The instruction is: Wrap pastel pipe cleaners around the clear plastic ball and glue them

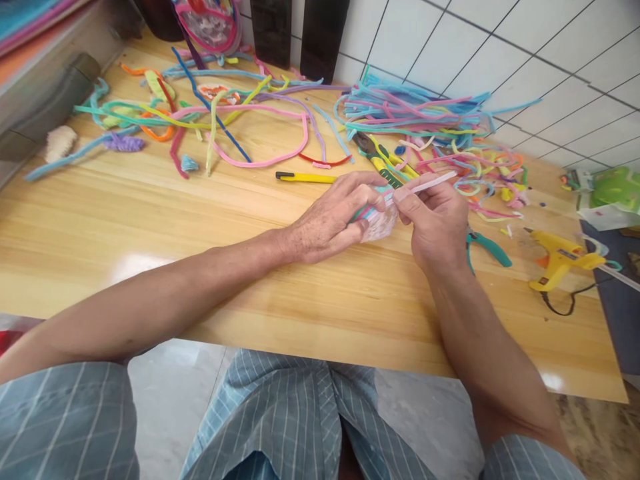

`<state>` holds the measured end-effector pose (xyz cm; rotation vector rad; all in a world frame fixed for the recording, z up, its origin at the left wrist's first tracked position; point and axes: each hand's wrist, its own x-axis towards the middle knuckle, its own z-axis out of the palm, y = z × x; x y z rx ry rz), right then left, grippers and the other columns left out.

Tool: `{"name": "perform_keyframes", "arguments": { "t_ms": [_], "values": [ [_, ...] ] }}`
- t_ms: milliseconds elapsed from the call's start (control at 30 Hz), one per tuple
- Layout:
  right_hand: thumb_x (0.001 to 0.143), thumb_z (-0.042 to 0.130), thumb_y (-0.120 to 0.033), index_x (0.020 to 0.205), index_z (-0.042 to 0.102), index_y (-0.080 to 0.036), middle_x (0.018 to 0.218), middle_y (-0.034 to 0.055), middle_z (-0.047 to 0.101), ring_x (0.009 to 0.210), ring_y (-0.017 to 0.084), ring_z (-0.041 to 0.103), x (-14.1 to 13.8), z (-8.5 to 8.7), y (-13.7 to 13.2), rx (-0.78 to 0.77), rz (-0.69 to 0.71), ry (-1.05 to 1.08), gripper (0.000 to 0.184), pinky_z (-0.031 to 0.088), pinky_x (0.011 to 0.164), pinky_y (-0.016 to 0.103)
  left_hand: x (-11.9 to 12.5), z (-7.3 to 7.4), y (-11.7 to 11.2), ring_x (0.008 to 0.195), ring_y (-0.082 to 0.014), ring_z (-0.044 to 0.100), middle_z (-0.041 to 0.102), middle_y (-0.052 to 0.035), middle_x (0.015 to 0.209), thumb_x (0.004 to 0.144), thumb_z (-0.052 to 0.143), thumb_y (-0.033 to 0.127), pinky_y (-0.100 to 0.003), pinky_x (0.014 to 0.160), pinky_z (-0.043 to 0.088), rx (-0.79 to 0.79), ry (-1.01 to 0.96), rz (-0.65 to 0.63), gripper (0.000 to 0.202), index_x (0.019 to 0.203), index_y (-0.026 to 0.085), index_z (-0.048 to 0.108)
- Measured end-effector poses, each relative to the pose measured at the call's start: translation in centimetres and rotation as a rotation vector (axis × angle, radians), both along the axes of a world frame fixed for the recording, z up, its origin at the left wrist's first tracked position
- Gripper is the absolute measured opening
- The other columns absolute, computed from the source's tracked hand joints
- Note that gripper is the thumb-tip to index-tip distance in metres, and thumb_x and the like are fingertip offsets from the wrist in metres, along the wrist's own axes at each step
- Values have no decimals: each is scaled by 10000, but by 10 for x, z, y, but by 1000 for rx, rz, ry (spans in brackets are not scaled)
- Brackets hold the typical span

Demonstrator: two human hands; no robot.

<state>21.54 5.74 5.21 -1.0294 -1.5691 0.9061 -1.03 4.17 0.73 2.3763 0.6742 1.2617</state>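
Note:
In the head view, my left hand (pixel 335 217) is closed around a small pipe-cleaner piece (pixel 381 225), pale pink below with teal and purple strands along its top. My fingers cover much of it, so its full shape is hidden. A pale pink pipe cleaner (pixel 436 181) runs along the piece's upper edge. My right hand (pixel 440 223) pinches this strand between thumb and finger, and its free end sticks out to the upper right. Both hands are held close together over the wooden table (pixel 300 300).
Behind my hands lie yellow-and-black pliers (pixel 375 157) and a yellow pen-like tool (pixel 306 177). Teal-handled pliers (pixel 490 248) and a yellow glue gun (pixel 563 259) are at right. A bundle of pipe cleaners (pixel 415 110) and loose strands (pixel 260 110) line the back.

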Motion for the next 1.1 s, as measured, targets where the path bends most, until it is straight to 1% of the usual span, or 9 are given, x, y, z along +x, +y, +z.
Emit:
{"name": "perform_keyframes", "arguments": {
  "t_ms": [100, 233, 300, 467, 633, 733, 867, 1000, 1100],
  "values": [
    [874, 927, -613, 846, 713, -255, 698, -50, 613, 650, 129, 588, 0, 0, 0, -11, 4, -10, 418, 544, 642, 300, 0, 0, 0, 1556, -297, 532, 561, -127, 1628, 1123, 490, 310, -576, 1303, 487, -9, 1, 0, 307, 1426, 304, 535],
    [851, 948, -567, 819, 719, -269, 653, -58, 581, 601, 125, 535, -2, 2, -1, -25, -4, 15, 377, 514, 612, 303, 0, 1, 0, 1559, -296, 530, 558, -120, 1630, 1119, 491, 304, -578, 1300, 488, -15, 10, 4, 307, 1423, 310, 536],
    [850, 947, -554, 815, 717, -276, 655, -55, 584, 600, 127, 531, -3, 2, -1, -31, -9, 23, 363, 508, 609, 305, 0, 1, 0, 1556, -293, 531, 556, -120, 1630, 1118, 493, 297, -576, 1299, 489, -10, 12, 4, 309, 1424, 312, 530],
    [867, 926, -557, 842, 700, -261, 701, -49, 607, 661, 139, 591, -4, 2, -2, -41, -1, 7, 373, 539, 645, 311, 0, 1, -1, 1543, -285, 540, 561, -128, 1625, 1136, 475, 311, -561, 1297, 491, 17, 3, 1, 305, 1437, 303, 529],
    [879, 917, -584, 858, 697, -260, 759, -28, 665, 725, 150, 657, -3, -2, -1, -42, -8, -12, 393, 575, 664, 310, 1, -1, -2, 1538, -288, 545, 566, -130, 1623, 1152, 472, 326, -559, 1303, 483, 20, -6, 7, 303, 1445, 297, 543],
    [865, 930, -613, 880, 686, -256, 766, -36, 668, 726, 143, 665, -6, -1, -4, -70, -14, -3, 432, 582, 671, 302, 0, 0, -4, 1546, -284, 544, 562, -140, 1628, 1158, 456, 319, -561, 1307, 483, 16, -7, 2, 316, 1462, 288, 535],
    [835, 914, -711, 929, 681, -254, 816, -31, 678, 725, 133, 635, -10, 0, -7, -140, 4, 13, 521, 559, 678, 298, -2, 3, -7, 1566, -305, 542, 572, -127, 1647, 1167, 455, 352, -596, 1321, 467, -31, -2, 8, 324, 1468, 301, 563],
    [853, 865, -773, 953, 681, -259, 834, -26, 651, 749, 132, 614, -11, 1, -7, -171, 9, -28, 555, 546, 704, 298, -5, 5, -7, 1548, -290, 555, 603, -111, 1613, 1172, 467, 405, -593, 1307, 500, -66, 18, 47, 292, 1410, 304, 604],
    [844, 857, -798, 968, 678, -269, 841, -29, 665, 755, 135, 608, -12, 1, -7, -186, 6, -33, 572, 546, 708, 301, -5, 8, -7, 1505, -290, 567, 627, -94, 1590, 1158, 509, 470, -605, 1294, 523, -119, 28, 76, 275, 1338, 310, 642]
  ]
}}
